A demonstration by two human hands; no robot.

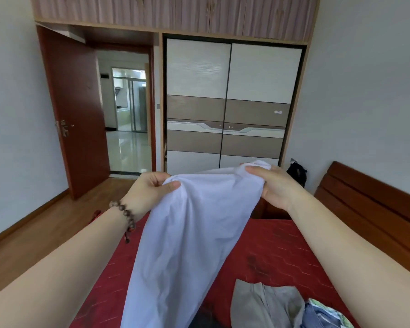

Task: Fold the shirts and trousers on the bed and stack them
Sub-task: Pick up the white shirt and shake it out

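White shirt [187,233] hangs above the red bed [270,252], its top edge pinched by left hand [149,188] at 9 o'clock and right hand [277,185] at 3, likely spreading it for folding.

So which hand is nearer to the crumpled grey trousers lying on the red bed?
Right. The right hand grips the white shirt above the grey trousers; the left hand is farther left.

Shirt [187,233] hangs above bed [270,245]; trousers [265,306] lie on it, right.
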